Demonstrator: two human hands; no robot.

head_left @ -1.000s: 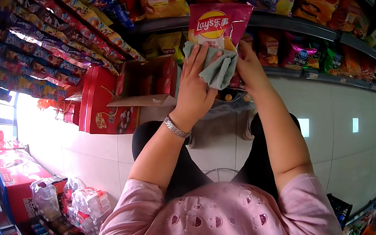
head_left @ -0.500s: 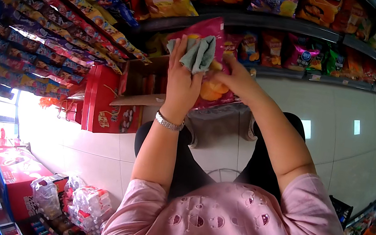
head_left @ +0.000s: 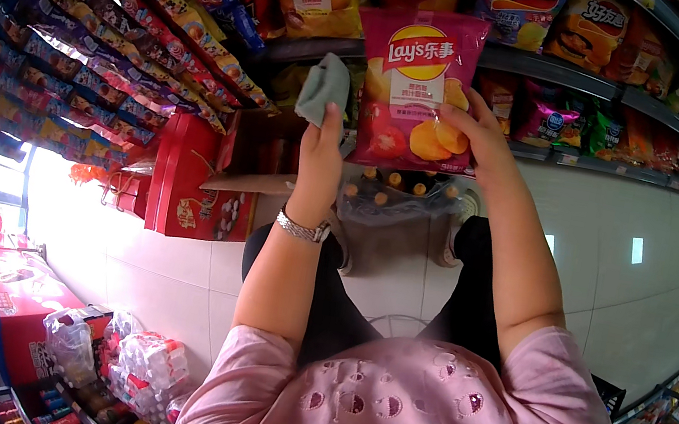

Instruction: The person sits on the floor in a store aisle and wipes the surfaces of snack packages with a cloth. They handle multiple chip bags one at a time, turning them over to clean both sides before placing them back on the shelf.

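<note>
A magenta bag of potato chips (head_left: 380, 83) stands upright in front of the shelf, its printed face turned toward me. My right hand (head_left: 482, 137) grips it by the right side, fingers lying over the front. Left of the bag, my left hand (head_left: 324, 141) holds a folded grey-green cloth (head_left: 323, 89) that sticks up above the fingers. Cloth and bag are apart, or nearly so. The left fingers are partly hidden behind the cloth.
Shelves (head_left: 555, 70) with several chip bags run across the far side. Strips of snack packets (head_left: 107, 35) hang at the left. Below the chip bag lies a plastic-wrapped pack of bottles (head_left: 401, 200). A red gift box (head_left: 181, 184) and an open carton (head_left: 250, 180) stand beside it.
The cloth has come off the chip bag, and my left hand has drawn it to the left. The bag has turned from tilted to upright, its front now showing.
</note>
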